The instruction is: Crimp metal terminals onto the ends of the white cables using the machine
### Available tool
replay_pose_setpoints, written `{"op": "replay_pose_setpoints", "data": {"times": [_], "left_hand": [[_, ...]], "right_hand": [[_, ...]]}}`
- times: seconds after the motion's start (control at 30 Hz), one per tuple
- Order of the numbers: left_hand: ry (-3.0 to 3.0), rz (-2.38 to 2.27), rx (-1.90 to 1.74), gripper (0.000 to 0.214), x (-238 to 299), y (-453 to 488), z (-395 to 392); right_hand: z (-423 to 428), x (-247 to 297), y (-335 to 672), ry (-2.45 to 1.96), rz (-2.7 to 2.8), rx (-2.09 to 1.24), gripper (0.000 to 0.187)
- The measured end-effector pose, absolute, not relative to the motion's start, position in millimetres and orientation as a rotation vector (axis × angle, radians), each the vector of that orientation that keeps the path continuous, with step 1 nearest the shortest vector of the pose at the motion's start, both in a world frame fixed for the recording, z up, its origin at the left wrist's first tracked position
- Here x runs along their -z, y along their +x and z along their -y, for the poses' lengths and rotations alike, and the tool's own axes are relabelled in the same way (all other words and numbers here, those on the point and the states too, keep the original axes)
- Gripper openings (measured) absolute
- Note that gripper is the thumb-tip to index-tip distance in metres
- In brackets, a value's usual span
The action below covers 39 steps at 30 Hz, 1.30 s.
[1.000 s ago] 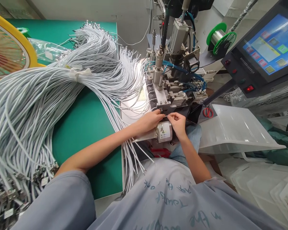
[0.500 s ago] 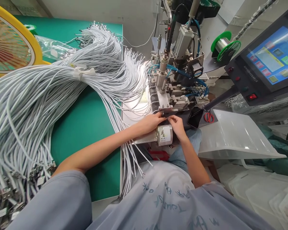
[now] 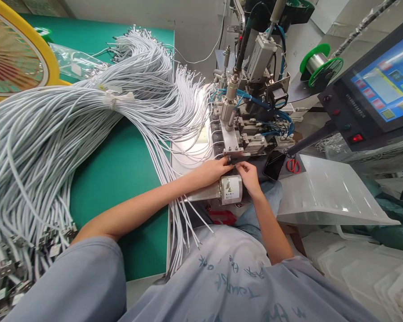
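In front of the wire-processing machine (image 3: 229, 114), my left hand (image 3: 218, 171) and my right hand (image 3: 249, 176) meet with fingertips almost touching. Both are closed in a pinch. Between them shows a tiny dark end, apparently the wire tip of a white cable; the fingers hide most of it. Several white cables (image 3: 184, 152) run from the left toward the machine's row of black clamps, just beyond my left hand. Right below my fingers is a metal cylinder (image 3: 231, 188) with a white label.
A tied bundle of white cables (image 3: 60, 107) covers much of the green table (image 3: 121, 179). To the right are a dark phone (image 3: 273, 166), red-handled scissors (image 3: 293, 166), a translucent plastic sheet (image 3: 336, 188) and a touch screen (image 3: 386, 80). A yellow fan (image 3: 53, 67) stands left.
The camera view has shifted slightly. Both hands stay pinched together at the same spot by the machine, with barely any finger movement.
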<state>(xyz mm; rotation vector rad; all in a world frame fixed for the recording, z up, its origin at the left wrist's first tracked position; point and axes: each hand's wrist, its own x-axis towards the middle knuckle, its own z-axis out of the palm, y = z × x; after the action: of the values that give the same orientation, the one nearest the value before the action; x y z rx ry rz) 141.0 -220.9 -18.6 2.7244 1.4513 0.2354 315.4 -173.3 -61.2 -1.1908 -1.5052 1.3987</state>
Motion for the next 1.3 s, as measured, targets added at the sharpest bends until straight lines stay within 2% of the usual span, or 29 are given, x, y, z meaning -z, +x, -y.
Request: {"op": "replay_pose_setpoints", "data": {"times": [0.4, 1.3], "left_hand": [[2.78, -1.419, -0.228, 0.031, 15.9, 141.0, 219.3], [2.779, -1.403, -0.286, 0.027, 18.6, 141.4, 218.9]], "right_hand": [[167.1, 54.2, 316.9, -1.242, 1.456, -1.454, 0.02], [174.5, 52.2, 322.3, -1.087, 1.633, -1.205, 0.021]]}}
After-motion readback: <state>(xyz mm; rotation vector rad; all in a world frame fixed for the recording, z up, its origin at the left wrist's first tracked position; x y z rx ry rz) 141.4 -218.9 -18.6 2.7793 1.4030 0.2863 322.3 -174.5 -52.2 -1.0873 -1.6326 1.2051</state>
